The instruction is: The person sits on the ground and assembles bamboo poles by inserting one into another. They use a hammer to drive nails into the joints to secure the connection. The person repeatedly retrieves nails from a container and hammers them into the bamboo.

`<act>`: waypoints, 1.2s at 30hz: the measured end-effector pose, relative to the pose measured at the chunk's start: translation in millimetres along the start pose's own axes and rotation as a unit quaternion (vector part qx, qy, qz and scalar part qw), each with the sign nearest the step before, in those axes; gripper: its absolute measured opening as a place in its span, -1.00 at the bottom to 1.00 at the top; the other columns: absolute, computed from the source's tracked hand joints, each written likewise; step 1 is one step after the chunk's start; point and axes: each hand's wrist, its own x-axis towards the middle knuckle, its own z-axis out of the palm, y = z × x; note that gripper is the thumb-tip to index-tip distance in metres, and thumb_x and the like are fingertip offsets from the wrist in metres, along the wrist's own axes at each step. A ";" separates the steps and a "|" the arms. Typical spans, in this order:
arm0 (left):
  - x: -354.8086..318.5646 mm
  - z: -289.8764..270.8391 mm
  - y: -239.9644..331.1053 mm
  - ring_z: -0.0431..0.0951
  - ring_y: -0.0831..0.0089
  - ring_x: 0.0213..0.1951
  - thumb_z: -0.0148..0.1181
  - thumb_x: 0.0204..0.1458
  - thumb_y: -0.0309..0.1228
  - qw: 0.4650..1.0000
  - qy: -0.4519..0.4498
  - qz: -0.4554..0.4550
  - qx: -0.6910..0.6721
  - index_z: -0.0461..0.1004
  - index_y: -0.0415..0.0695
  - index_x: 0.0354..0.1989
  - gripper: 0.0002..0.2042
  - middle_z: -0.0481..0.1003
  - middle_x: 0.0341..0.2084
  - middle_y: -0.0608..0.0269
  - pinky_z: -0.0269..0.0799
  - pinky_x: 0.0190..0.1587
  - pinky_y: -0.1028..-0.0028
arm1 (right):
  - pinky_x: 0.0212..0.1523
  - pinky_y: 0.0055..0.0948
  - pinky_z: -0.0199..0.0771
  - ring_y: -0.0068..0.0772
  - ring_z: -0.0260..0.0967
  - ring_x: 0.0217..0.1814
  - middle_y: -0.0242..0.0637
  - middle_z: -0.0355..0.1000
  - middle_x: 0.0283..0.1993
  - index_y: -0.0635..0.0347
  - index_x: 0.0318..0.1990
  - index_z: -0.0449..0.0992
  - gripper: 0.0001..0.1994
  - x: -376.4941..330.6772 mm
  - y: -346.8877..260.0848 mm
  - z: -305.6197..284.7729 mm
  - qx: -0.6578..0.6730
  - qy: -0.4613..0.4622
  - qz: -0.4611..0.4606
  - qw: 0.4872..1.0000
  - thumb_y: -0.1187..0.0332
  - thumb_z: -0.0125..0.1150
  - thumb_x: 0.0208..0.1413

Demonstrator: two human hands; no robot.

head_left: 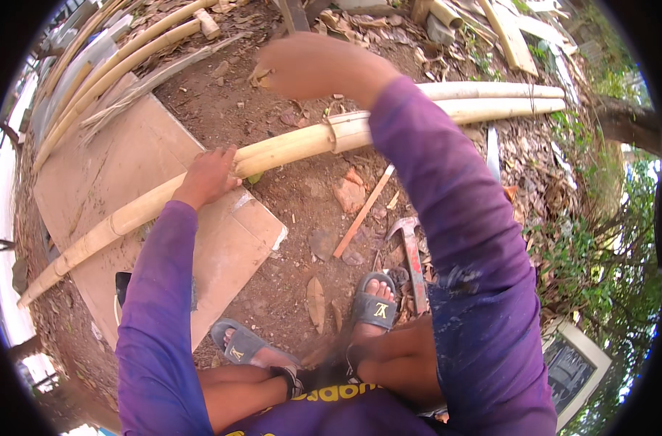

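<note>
A long pale bamboo pole (pixel 294 145) crosses in front of me, from the lower left to the upper right. Toward its right end it shows as two lengths side by side, with a raised band (pixel 336 133) near the middle. My left hand (pixel 211 176) is closed over the pole, left of that band. Beyond the pole, my right hand (pixel 316 67) is raised above the soil and blurred. Its fingers are partly hidden, and whether they hold anything is unclear. A claw hammer (pixel 416 269) with worn red paint lies by my right foot.
Under the pole's left part lies a brown flat board (pixel 120 189). A thin wooden stick (pixel 363 211) and a stone chunk (pixel 350 192) rest on the soil. More bamboo poles (pixel 127 67) lie at upper left. A framed panel (pixel 574 370) stands at lower right.
</note>
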 end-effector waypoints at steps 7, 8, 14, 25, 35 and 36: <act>-7.3 4.5 14.0 0.49 -0.16 0.31 0.48 0.16 -0.17 0.999 0.045 -0.015 -0.009 0.17 -0.29 0.56 -0.12 0.48 0.26 -0.21 0.42 0.36 0.02 | 0.44 0.01 0.48 0.27 0.44 0.45 0.23 0.41 0.46 0.28 0.57 0.22 -0.25 -110.1 113.4 115.5 0.023 -0.069 0.261 0.963 0.27 0.36 0.30; -7.2 7.1 14.5 0.48 -0.16 0.31 0.48 0.16 -0.18 0.999 0.047 -0.017 -0.017 0.16 -0.29 0.57 -0.12 0.47 0.26 -0.21 0.42 0.36 0.02 | 0.47 0.02 0.47 0.28 0.39 0.49 0.23 0.34 0.51 0.25 0.60 0.16 -0.18 -118.3 118.1 131.1 0.017 -0.090 0.264 0.960 0.28 0.40 0.26; -4.0 14.8 14.9 0.50 -0.14 0.26 0.51 0.13 -0.25 0.997 0.066 -0.027 -0.038 0.14 -0.32 0.58 -0.09 0.47 0.22 -0.19 0.43 0.35 0.03 | 0.38 0.24 0.52 0.20 0.24 0.62 -0.01 0.26 0.59 0.14 0.60 0.19 -0.07 -120.9 108.2 188.1 -0.089 -0.088 0.228 0.966 0.18 0.54 0.09; -10.1 18.6 23.5 0.46 -0.10 0.25 0.57 0.06 -0.23 0.991 0.110 -0.035 -0.067 0.21 -0.32 0.55 -0.08 0.47 0.18 -0.14 0.37 0.37 0.04 | -0.01 0.04 0.72 0.05 0.70 0.11 -0.14 0.69 0.06 0.07 0.14 0.62 -0.73 -77.3 116.1 197.2 -0.102 -0.092 0.262 0.955 0.27 0.17 0.39; -7.0 32.6 17.1 0.43 -0.13 0.27 0.60 0.01 -0.29 0.985 0.142 -0.018 -0.095 0.25 -0.31 0.51 -0.10 0.45 0.23 -0.13 0.33 0.40 -0.01 | 0.05 -0.10 0.69 -0.01 0.70 0.08 -0.09 0.67 0.04 0.17 0.14 0.60 -0.68 -70.6 112.6 197.8 -0.079 -0.069 0.287 0.952 0.32 0.30 0.28; -7.4 32.5 17.5 0.43 -0.13 0.27 0.60 0.01 -0.30 0.985 0.142 -0.020 -0.091 0.25 -0.31 0.51 -0.10 0.45 0.23 -0.13 0.32 0.40 -0.01 | 0.03 -0.08 0.70 -0.01 0.70 0.08 -0.09 0.67 0.04 0.16 0.14 0.60 -0.68 -69.6 110.9 196.7 -0.078 -0.075 0.291 0.951 0.32 0.29 0.28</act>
